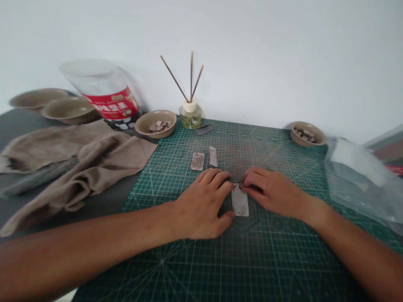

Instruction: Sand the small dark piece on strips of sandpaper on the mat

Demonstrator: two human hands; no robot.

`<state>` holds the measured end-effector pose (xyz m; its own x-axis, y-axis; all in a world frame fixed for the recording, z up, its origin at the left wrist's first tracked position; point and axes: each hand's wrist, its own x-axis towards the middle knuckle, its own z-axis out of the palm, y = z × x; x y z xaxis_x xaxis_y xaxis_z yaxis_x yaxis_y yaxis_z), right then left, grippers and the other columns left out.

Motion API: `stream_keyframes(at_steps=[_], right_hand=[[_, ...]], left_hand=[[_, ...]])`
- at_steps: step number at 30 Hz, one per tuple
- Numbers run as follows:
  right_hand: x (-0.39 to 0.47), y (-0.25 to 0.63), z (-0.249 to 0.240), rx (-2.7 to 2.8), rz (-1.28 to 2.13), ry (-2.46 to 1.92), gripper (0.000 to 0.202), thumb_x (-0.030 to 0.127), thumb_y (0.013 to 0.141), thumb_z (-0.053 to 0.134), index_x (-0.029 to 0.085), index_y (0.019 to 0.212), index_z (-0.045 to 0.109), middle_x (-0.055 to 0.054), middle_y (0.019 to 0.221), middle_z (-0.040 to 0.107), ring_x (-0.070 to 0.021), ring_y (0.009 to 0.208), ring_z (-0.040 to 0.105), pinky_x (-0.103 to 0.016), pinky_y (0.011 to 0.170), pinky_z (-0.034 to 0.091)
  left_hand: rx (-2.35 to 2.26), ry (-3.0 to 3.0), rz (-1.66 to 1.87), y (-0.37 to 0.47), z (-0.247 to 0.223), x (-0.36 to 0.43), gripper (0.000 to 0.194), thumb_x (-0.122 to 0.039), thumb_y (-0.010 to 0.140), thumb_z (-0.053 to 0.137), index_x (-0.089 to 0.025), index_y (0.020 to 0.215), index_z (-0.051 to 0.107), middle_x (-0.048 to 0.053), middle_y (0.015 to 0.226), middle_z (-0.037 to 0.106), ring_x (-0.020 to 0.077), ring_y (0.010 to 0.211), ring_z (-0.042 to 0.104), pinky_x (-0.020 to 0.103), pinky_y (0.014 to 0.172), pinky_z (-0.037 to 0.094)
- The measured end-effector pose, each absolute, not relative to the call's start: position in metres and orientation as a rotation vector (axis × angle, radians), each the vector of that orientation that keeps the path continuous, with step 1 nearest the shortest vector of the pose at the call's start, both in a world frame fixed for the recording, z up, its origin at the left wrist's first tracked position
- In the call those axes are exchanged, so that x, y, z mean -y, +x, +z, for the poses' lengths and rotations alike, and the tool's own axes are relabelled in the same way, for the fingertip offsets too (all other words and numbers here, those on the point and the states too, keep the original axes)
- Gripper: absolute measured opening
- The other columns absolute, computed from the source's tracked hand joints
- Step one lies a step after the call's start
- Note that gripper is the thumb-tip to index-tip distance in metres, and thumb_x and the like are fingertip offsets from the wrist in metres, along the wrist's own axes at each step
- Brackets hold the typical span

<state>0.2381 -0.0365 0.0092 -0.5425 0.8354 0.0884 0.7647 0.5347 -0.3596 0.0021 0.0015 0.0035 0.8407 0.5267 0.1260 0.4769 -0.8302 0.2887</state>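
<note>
The tile [240, 204] lies flat on the green mat [189, 268], probably for firm backing. The left hand [204, 203], thumb and fingers apart, seems to brace its side; the right hand [273, 191] bunches its fingers at the far edge, grip unclear. The tile looks pale grey, streaked, rectangular.

Viewed through 1 head-worn camera, from above the near side of the green surface [267, 260]. Faces forward and down, toward the far edge and the white wall [267, 54] behind. Near enough to fit the left hand [204, 205] and right hand [272, 188] mid-frame, wide enough to reach beyond the left edge.
</note>
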Motion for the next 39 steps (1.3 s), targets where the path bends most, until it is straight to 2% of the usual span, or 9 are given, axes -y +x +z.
stream_keyframes(at_steps=[4,8,13,18,23,27,33,37,39], right_hand=[[0.0405,0.2371,0.0097,2.619,0.554,-1.211,0.007,0.022,0.098,0.057,0.021,0.095,0.063,-0.002,0.099,0.066,-0.0152,0.082,0.064,-0.029,0.074,0.051],[0.041,0.2334,0.0087,2.541,0.393,-1.3,0.01,0.02,0.1,0.054,0.018,0.099,0.063,-0.007,0.104,0.066,-0.0189,0.092,0.065,-0.032,0.079,0.051],[0.0422,0.2314,0.0086,2.615,0.555,-1.206,0.006,0.022,0.098,0.058,0.021,0.095,0.063,-0.003,0.101,0.065,-0.0157,0.084,0.064,-0.029,0.074,0.051],[0.0401,0.2323,0.0082,2.517,0.44,-1.315,0.007,0.021,0.098,0.056,0.019,0.098,0.063,-0.006,0.102,0.065,-0.0181,0.088,0.064,-0.032,0.077,0.051],[0.0426,0.2358,0.0102,2.587,0.664,-1.171,0.006,0.023,0.097,0.06,0.021,0.092,0.062,-0.001,0.096,0.065,-0.0141,0.08,0.063,-0.028,0.072,0.05],[0.0425,0.2344,0.0065,2.491,0.445,-1.305,0.008,0.021,0.099,0.055,0.019,0.098,0.062,-0.007,0.103,0.065,-0.0193,0.092,0.064,-0.034,0.08,0.052],[0.046,0.2327,0.0083,2.571,0.612,-1.206,0.007,0.021,0.097,0.058,0.021,0.092,0.063,-0.003,0.099,0.066,-0.0157,0.082,0.064,-0.029,0.073,0.052],[0.0422,0.2321,0.0074,2.495,0.427,-1.336,0.01,0.021,0.1,0.052,0.018,0.098,0.062,-0.008,0.105,0.066,-0.0203,0.092,0.064,-0.035,0.08,0.053],[0.0411,0.2346,0.0093,2.509,0.447,-1.364,0.009,0.021,0.099,0.054,0.019,0.097,0.062,-0.007,0.103,0.065,-0.0198,0.09,0.065,-0.035,0.08,0.052]], left_hand=[[-0.744,2.768,0.274,0.002,0.0041,-0.0017,0.05,-0.043,0.085,0.062,-0.015,0.127,0.056,0.013,0.14,0.05,0.0337,0.133,0.041,0.051,0.117,0.032],[-0.763,2.764,0.277,0.0021,0.0041,-0.0019,0.049,-0.042,0.086,0.061,-0.015,0.127,0.056,0.013,0.141,0.05,0.0342,0.134,0.04,0.053,0.117,0.031],[-0.763,2.757,0.276,0.0028,0.004,-0.0016,0.049,-0.042,0.084,0.063,-0.015,0.125,0.057,0.013,0.14,0.051,0.0336,0.134,0.04,0.051,0.117,0.032],[-0.774,2.758,0.286,0.0032,0.0038,-0.0014,0.048,-0.042,0.084,0.063,-0.015,0.123,0.058,0.013,0.139,0.051,0.0341,0.133,0.041,0.052,0.116,0.032],[-0.765,2.758,0.282,0.0029,0.0033,-0.0014,0.049,-0.043,0.084,0.062,-0.015,0.124,0.057,0.013,0.14,0.05,0.0337,0.134,0.04,0.051,0.117,0.032],[-0.773,2.763,0.283,0.0029,0.0028,-0.0012,0.05,-0.042,0.083,0.063,-0.015,0.125,0.057,0.013,0.14,0.05,0.0335,0.134,0.04,0.051,0.117,0.032],[-0.759,2.769,0.3,0.0026,0.0025,-0.0009,0.048,-0.043,0.084,0.063,-0.016,0.123,0.057,0.013,0.139,0.051,0.0333,0.133,0.04,0.053,0.116,0.034],[-0.774,2.768,0.292,0.0025,0.0019,-0.0011,0.049,-0.043,0.083,0.063,-0.015,0.123,0.057,0.014,0.14,0.051,0.0341,0.134,0.04,0.053,0.117,0.032],[-0.788,2.763,0.295,0.0025,0.0016,-0.0011,0.051,-0.044,0.084,0.062,-0.015,0.125,0.056,0.014,0.141,0.05,0.0344,0.135,0.039,0.053,0.118,0.031]])
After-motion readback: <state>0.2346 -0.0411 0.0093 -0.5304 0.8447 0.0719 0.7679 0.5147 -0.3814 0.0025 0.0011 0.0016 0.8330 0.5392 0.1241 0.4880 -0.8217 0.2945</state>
